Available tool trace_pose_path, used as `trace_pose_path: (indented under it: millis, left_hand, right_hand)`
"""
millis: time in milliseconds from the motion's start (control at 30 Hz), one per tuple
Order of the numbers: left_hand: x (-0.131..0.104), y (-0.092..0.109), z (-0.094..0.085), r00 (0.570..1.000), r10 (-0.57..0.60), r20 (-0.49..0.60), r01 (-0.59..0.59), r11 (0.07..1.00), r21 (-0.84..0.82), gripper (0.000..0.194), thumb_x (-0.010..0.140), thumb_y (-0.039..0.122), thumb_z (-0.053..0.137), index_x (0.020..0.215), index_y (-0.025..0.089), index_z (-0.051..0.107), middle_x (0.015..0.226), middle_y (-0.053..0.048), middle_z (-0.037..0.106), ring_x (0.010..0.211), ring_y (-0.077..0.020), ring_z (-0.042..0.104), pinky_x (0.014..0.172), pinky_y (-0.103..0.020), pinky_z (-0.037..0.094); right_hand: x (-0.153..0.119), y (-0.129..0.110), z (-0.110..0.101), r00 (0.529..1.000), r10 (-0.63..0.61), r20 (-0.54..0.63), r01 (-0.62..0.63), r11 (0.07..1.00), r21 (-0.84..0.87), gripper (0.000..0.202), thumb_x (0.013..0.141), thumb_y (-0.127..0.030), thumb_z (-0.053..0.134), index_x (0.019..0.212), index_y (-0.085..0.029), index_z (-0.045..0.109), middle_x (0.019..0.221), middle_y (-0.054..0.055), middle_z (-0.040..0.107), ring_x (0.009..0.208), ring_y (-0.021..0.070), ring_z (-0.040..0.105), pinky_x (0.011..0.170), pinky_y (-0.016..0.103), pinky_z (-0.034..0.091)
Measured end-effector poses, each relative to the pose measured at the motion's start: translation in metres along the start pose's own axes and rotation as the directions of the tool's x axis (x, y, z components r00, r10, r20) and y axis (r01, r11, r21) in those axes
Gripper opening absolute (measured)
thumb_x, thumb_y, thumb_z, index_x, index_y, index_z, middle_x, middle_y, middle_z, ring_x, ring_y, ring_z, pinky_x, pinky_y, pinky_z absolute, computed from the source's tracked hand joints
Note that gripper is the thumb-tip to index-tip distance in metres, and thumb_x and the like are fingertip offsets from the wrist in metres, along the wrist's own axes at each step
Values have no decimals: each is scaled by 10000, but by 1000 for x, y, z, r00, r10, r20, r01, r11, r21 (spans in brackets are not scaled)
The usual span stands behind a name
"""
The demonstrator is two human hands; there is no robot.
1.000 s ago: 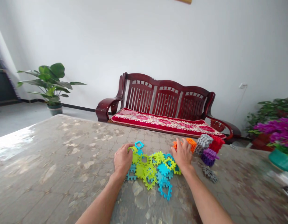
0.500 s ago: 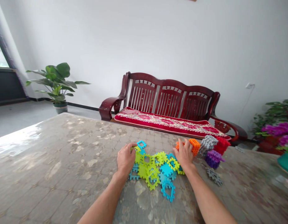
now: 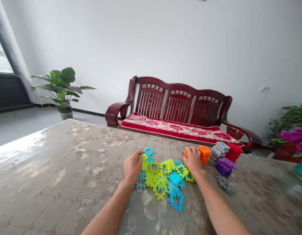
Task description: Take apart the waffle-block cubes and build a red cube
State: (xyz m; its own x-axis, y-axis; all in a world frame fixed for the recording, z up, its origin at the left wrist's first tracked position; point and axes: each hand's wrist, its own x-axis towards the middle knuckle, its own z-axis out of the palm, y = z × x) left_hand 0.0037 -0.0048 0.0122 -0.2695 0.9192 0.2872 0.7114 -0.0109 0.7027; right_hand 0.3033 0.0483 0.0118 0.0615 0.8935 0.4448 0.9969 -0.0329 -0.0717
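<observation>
My left hand (image 3: pixel 132 167) rests at the left edge of a pile of flat, notched plastic interlocking tiles. Its fingers curl in against the lime-green tiles (image 3: pixel 145 165); whatever lies under the fingertips is hidden. My right hand (image 3: pixel 193 159) is closed over orange interlocking tiles (image 3: pixel 186 153) at the pile's far right, and part of them shows beside the fingers. Between my hands lie several lime and blue tiles, overlapping, some with cut-out centres. One blue frame tile (image 3: pixel 176 199) sticks out toward me, and another blue frame tile (image 3: pixel 149 151) lies at the far end.
Stacked tiles stand right of my right hand: orange (image 3: pixel 204 154), grey (image 3: pixel 219 152), red (image 3: pixel 234 152) and purple (image 3: pixel 225 166). Dark grey tiles (image 3: pixel 226 185) lie flat nearer me. Behind the patterned table (image 3: pixel 67 176) is a wooden bench (image 3: pixel 177 102); purple flowers (image 3: pixel 294 135) are at far right.
The fingers of my right hand have drawn together and down around the orange tiles. My left hand and the lime and blue pile look the same.
</observation>
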Motion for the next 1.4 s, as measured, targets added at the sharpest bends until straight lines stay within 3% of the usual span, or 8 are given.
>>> trace_pose_path:
  millis: [533,767,867,933,1033,1100,1300,1400]
  left_hand:
    - [0,-1,1,1000,-17,12,17,1000,-4,325,868,186,444,1025,260,719,1080,-23,740,1011,-213,664,875,-307,478]
    - [0,-4,3,999,28,-19,-28,999,-28,322,847,162,450,1005,250,717,1047,-29,743,984,-214,669,862,-319,490]
    - [0,-6,5,991,120,-55,-121,992,-27,307,839,150,459,992,240,710,1029,-37,736,990,-222,655,897,-346,478]
    - [-1,-6,5,978,192,-84,-196,980,-38,289,840,151,468,982,240,703,1007,-36,728,988,-225,646,915,-367,470]
    - [-5,-2,5,942,325,-79,-332,936,-113,251,866,187,486,1009,249,682,1014,-32,709,1011,-211,630,931,-364,465]
    - [-9,4,4,910,414,-35,-412,891,-189,231,879,240,523,1068,250,655,1074,-37,688,1056,-202,613,945,-350,465]
    - [-24,26,3,825,537,176,-469,824,-316,628,750,396,726,1317,258,498,1245,-60,604,1035,-198,627,897,-324,500]
    - [-29,31,3,818,539,203,-469,828,-307,657,727,422,738,1318,266,497,1260,-51,610,1065,-208,622,910,-317,489]
  right_hand:
    - [-23,-15,-35,982,17,191,-11,999,-30,279,774,-161,553,1033,-211,646,1177,102,554,893,238,580,700,322,367]
    - [-29,-1,-30,998,40,45,-51,960,276,306,651,-152,573,942,-188,664,1038,84,595,927,228,592,836,328,432]
    - [-31,0,-33,987,161,13,-140,817,560,335,597,-208,595,927,-188,651,972,63,620,920,233,596,859,346,454]
    - [-32,-6,-40,975,195,103,-205,635,745,352,591,-259,611,935,-192,639,878,35,635,809,216,600,770,338,483]
    - [-37,-27,-57,953,126,276,-302,315,900,412,604,-329,656,991,-192,623,762,-7,630,643,170,567,602,292,474]
    - [-42,-44,-68,942,56,332,-337,155,929,427,587,-333,700,983,-191,630,773,-10,645,652,159,578,592,271,474]
    - [-58,-92,-80,891,-79,447,-452,-57,890,411,557,-315,748,935,-199,636,799,-3,671,700,174,612,647,289,498]
    - [-63,-103,-78,874,-142,465,-480,-104,871,441,581,-335,768,975,-213,611,901,18,687,825,209,644,695,303,514]
